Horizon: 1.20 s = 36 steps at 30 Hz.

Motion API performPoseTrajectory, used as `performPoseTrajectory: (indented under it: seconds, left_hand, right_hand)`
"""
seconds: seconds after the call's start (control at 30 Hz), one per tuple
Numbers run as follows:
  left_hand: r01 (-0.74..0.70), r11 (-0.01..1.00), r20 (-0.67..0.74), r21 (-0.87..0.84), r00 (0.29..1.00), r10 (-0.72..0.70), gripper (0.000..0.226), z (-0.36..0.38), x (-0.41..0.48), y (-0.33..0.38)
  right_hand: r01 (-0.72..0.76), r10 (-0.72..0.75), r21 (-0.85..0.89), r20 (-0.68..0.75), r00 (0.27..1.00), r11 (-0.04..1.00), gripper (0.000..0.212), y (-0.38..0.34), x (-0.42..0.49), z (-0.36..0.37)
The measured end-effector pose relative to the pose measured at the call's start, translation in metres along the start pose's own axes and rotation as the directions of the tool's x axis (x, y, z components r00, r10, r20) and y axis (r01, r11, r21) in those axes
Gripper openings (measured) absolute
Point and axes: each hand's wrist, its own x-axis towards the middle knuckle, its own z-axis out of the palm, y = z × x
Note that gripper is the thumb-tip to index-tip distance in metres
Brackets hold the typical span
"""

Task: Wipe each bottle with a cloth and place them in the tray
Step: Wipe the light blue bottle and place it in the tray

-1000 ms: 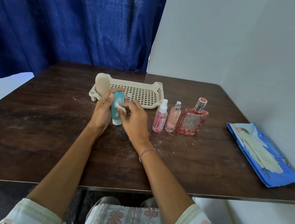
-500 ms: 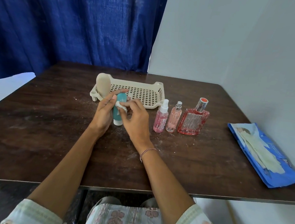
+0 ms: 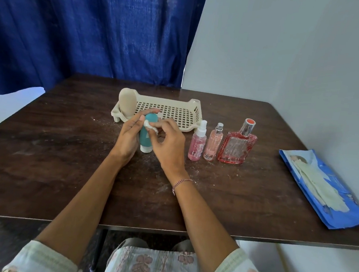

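Teal tube mid-wipe, cloth barely shifted since a second ago.

Left hand still has its fingers curled round the upright teal plastic tube with white cap, cap down on the dark wooden table. Right hand pinches a small white cloth wad between thumb and fingertips. The wad has crept slightly up the tube's upper face, which looks like short rubbing strokes, so the wipe is probably unfinished.

Just beyond the fingertips is a beige perforated plastic tray holding one beige rounded bottle. Right of the right knuckles, three are unwiped:
- pink spray bottle
- slim pink atomiser
- flat red glass bottle

Further right lies a blue wipes pack. No print on any label is readable.
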Motion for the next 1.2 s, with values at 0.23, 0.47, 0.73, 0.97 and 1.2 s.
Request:
performPoseTrajectory:
  seconds: [0.23, 0.47, 0.73, 0.97, 1.2]
  left_hand:
    - [-0.027, 0.999, 0.006, 0.021, 1.0, 0.027, 0.033, 0.005, 0.0, 0.0]
    - [-0.033, 0.999, 0.019, 0.013, 0.999, 0.033, 0.033, 0.001, 0.001, -0.001]
    - [-0.062, 0.993, 0.013, 0.101, 0.998, 0.061, 0.031, 0.001, 0.003, -0.002]
    - [-0.137, 0.971, 0.035, 0.195, 0.991, 0.133, 0.033, 0.003, 0.005, -0.002]
    - [-0.159, 0.952, 0.005, 0.261, 0.987, 0.163, 0.031, 0.006, 0.006, -0.002]
  right_hand:
    - [-0.109, 0.108, -0.003, -0.165, 0.98, 0.994, 0.009, 0.01, 0.008, -0.005]
    - [0.019, -0.018, 0.036, -0.033, 0.999, 0.999, 0.013, 0.002, 0.002, -0.003]
    - [-0.071, 0.074, 0.021, -0.185, 0.98, 0.997, 0.009, 0.01, 0.009, -0.006]
    - [0.05, -0.051, -0.013, -0.108, 0.993, 0.999, 0.015, 0.005, 0.005, -0.004]
    - [-0.091, 0.096, 0.035, -0.193, 0.977, 0.995, 0.015, 0.01, 0.009, -0.004]
